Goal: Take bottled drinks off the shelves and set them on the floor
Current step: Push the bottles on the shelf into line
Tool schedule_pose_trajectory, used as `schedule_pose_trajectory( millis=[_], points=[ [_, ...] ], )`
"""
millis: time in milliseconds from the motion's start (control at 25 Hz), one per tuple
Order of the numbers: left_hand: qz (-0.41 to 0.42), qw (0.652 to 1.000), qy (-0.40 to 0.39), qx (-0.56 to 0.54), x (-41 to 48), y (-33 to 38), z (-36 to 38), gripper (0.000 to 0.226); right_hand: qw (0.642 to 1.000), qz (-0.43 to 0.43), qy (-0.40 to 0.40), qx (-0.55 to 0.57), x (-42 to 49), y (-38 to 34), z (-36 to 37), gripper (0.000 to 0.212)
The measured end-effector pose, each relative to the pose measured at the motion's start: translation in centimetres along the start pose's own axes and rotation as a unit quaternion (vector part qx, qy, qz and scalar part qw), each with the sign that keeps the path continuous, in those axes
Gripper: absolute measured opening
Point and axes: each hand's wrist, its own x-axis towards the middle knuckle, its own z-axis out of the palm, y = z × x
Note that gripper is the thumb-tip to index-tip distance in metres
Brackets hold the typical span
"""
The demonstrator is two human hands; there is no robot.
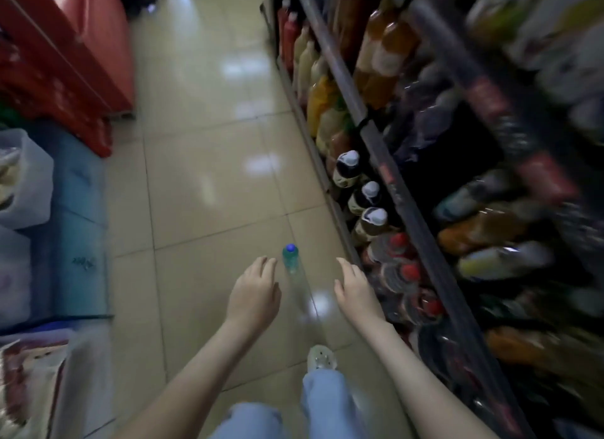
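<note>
Standing upright on the tiled floor [209,183], one clear bottle [291,261] with a blue cap sits between two hands in the head view. The left hand [255,296] hangs just beside it, fingers loose and holding nothing. The right hand [354,291] is likewise slack and empty, nearer the shelves [389,164]. On the lowest shelf three white-capped bottles [371,193] stand in a row, then three blurred red-capped bottles [410,272]. One shoe [322,358] shows below.

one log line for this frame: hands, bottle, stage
stage: bottle set down | blue-capped bottle: upright on floor between hands | left hand: open, off bottle | right hand: open, off bottle | shelves: stocked
</note>
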Motion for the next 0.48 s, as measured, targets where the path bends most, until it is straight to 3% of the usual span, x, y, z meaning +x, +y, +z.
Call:
schedule_pose_trajectory(
  millis=[200, 320, 480],
  points=[
    [-0.136, 0.985, -0.043, -0.093, 11.3, -10.8, 10.7, 0.049, 0.985, 0.155, -0.027, 0.064, 19.2, -0.7, 13.2, 0.048],
    [-0.092, 0.992, -0.054, -0.070, 16.3, -16.7, 16.3, 0.046, 0.984, 0.166, -0.036, 0.054, 28.0, 0.5, 22.4, 0.057],
    [-0.054, 0.987, -0.144, -0.050, 20.2, -22.0, 19.6, 0.047, 0.975, 0.186, -0.075, -0.095, 33.6, 2.9, 29.2, 0.041]
  ],
)
